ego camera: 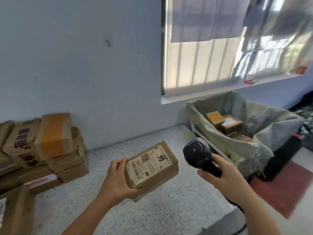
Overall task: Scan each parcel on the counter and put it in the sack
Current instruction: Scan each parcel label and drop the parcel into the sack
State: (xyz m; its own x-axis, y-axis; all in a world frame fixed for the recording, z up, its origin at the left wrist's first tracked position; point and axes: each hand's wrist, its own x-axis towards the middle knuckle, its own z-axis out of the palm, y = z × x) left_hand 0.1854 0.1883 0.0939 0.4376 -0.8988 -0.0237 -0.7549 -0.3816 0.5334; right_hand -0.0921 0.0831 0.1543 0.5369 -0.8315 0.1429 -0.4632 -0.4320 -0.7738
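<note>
Left hand [116, 179] grips parcel [150, 168], right hand [225, 177] grips scanner [199, 154]; sack [264, 126] (open-topped) holds boxes [225, 122].

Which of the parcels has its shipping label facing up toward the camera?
The parcel in the left hand: its label with barcode faces up, held above the counter. The stacked parcels show only tape and print.
</note>
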